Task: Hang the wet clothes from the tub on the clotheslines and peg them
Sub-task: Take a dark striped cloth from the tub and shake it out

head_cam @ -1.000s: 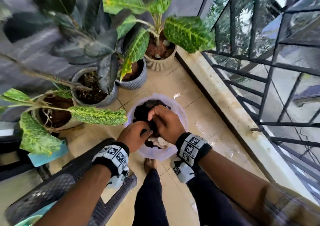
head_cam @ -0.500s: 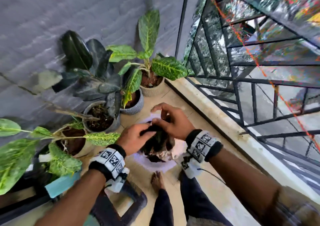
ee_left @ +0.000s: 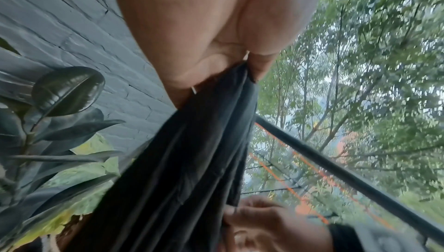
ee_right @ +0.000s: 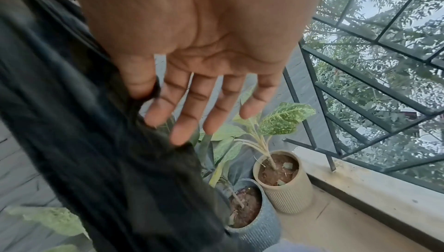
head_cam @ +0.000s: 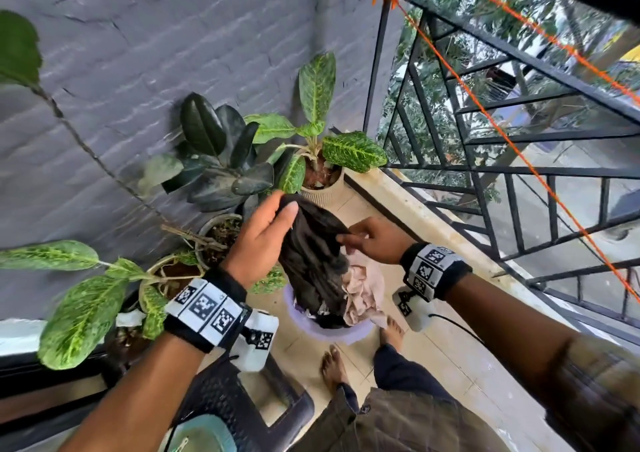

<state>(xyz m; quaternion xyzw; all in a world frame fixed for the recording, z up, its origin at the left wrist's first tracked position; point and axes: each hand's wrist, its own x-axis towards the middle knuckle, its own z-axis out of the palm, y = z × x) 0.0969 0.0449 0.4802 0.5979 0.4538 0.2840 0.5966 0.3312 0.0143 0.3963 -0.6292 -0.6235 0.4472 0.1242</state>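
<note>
My left hand (head_cam: 283, 206) pinches the top of a wet black garment (head_cam: 311, 261) and holds it up over the lavender tub (head_cam: 311, 328). The garment's lower end still hangs into the tub, beside a beige cloth (head_cam: 363, 289) heaped there. My right hand (head_cam: 346, 238) pinches a fold at the garment's right edge with the thumb, the other fingers straight. The left wrist view shows the left hand (ee_left: 245, 64) gripping the bunched black garment (ee_left: 192, 161). An orange clothesline (head_cam: 485, 105) runs from the railing's top bar, above and to the right.
Potted plants (head_cam: 318, 161) crowd the floor along the grey wall (head_cam: 138, 71) on the left. A black metal grille (head_cam: 519, 174) on a concrete ledge (head_cam: 433, 223) closes the right side. A dark plastic chair (head_cam: 225, 399) stands at the lower left, with my bare feet (head_cam: 332, 365) beside the tub.
Both hands have risen from inside the tub, drawing the black garment up and out. The left hand is now highest. The head view has tilted up, and the orange clothesline has come into sight.
</note>
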